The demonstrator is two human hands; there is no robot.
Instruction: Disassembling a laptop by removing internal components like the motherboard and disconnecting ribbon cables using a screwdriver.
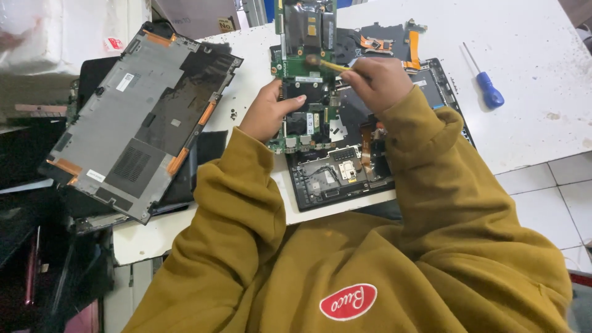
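Gripping a long green printed circuit board (303, 74) by its left edge, the left hand (266, 114) has its thumb laid across the board's face and its fingers curled behind. The board is held upright and slightly tilted over the white worktable (530, 37), above an opened black laptop base (345, 176).

Circuit board: narrow and rectangular, green laminate, densely populated. A dark square chip area with a small gold-coloured patch sits near its top. Black chip blocks occupy the middle. Silver connector housings line the lower end, which hangs just over the laptop base.

Right hand (377, 81): closed around a slim yellow-handled brush (328, 63). The brush's rounded head touches the upper part of the board, just below the dark chip area.

Laptop base: black, flat, lying at the table's near edge, partly hidden by the mustard-yellow sleeves (431, 185). Inside it show grey metal plates, a pale label and an orange-brown flat cable.

Other items:
- Grey laptop bottom cover (135, 123) with orange-copper tabs and a vent grille, lying inner face up to the left, resting tilted on dark items and overhanging the table's left edge.
- Black heat-sink assembly with copper-orange strips (388, 43), lying beyond the board.
- Blue-handled screwdriver (487, 86), well apart to the right on the table.
- Small dark screws (234, 114), just left of the left hand.
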